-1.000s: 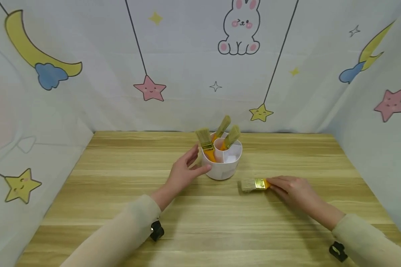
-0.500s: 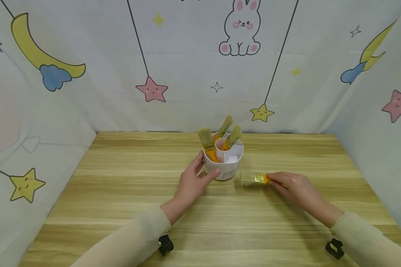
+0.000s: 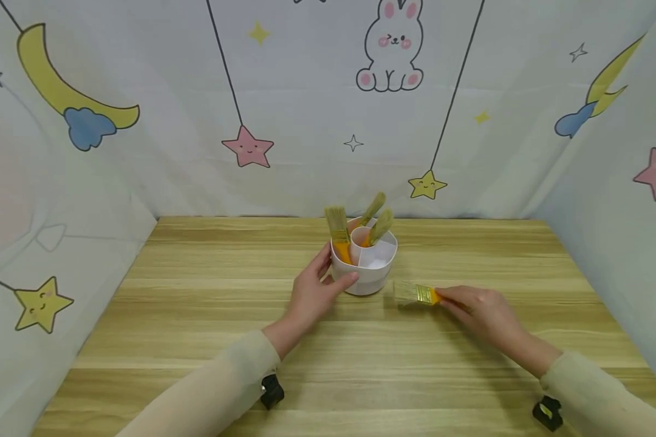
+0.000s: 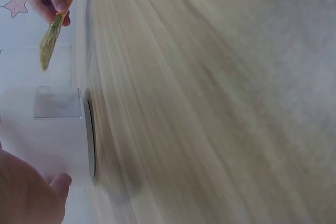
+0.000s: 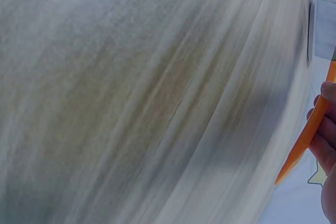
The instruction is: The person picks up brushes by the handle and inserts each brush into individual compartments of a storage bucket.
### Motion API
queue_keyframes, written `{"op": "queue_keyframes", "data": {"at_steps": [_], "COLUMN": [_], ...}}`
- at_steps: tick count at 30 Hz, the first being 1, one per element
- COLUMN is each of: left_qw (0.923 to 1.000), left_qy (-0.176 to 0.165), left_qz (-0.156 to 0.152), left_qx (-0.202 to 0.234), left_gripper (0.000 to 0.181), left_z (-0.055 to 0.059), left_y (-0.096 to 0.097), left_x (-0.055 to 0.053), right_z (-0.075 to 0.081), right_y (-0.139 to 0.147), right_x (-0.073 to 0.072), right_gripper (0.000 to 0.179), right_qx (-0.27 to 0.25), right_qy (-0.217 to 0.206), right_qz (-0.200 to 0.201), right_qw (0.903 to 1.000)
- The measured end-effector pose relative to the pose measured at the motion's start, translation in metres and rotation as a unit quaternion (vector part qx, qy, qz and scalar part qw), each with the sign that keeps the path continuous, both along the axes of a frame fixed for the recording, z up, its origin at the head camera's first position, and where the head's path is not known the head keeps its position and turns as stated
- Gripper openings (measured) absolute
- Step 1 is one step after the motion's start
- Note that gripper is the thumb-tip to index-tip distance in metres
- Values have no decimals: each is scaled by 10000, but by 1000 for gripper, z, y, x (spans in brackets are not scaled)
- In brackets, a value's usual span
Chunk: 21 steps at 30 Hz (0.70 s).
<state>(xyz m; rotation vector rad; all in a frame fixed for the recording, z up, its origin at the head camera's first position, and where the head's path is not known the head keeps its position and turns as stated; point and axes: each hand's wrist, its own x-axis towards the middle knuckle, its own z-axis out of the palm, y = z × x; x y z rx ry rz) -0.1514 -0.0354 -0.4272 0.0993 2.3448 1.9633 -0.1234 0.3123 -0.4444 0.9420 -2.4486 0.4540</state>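
Note:
My left hand (image 3: 314, 294) grips the left side of a white divided brush holder (image 3: 370, 280), thumb across its front and fingers behind. Three paintbrushes stand in the holder bristles up: a wide one (image 3: 337, 226) on the left, one at the back (image 3: 374, 208), and another (image 3: 382, 227) leaning from the round inner cup. The front right compartment holds no brush. To the right, my right hand (image 3: 485, 309) pinches the orange handle of a fourth paintbrush (image 4: 51, 43), whose bristles point left towards the holder. In the left wrist view this brush is raised off the wood.
The wood-grain table (image 3: 197, 291) reaches back to a white cloth (image 3: 306, 91) printed with stars, moons and a rabbit. More of this cloth encloses both sides. A black wrist camera (image 3: 271, 391) sits under each sleeve.
My left hand has moved right and taken hold of the holder, which has turned slightly, so its brushes lean differently. The brush in my right hand has shifted slightly away from me.

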Motion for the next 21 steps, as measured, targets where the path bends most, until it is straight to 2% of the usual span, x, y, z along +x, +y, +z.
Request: {"op": "queue_keyframes", "data": {"at_steps": [8, 15, 21], "left_qw": [9999, 9987, 9962], "left_qy": [-20, 26, 84], "left_qz": [-97, -509, -869], "left_qx": [-54, 47, 58], "left_gripper": [88, 86, 77], "left_z": [-4, -8, -12], "left_y": [-3, -13, -25], "left_x": [-12, -25, -39], "right_z": [1, 0, -2], "right_y": [0, -2, -4], "right_x": [2, 2, 2], "right_gripper": [49, 47, 46], "right_qx": [-75, -81, -114], "right_qy": [-46, -18, -49], "right_qz": [-29, -17, 33], "right_qw": [10000, 10000, 9999]}}
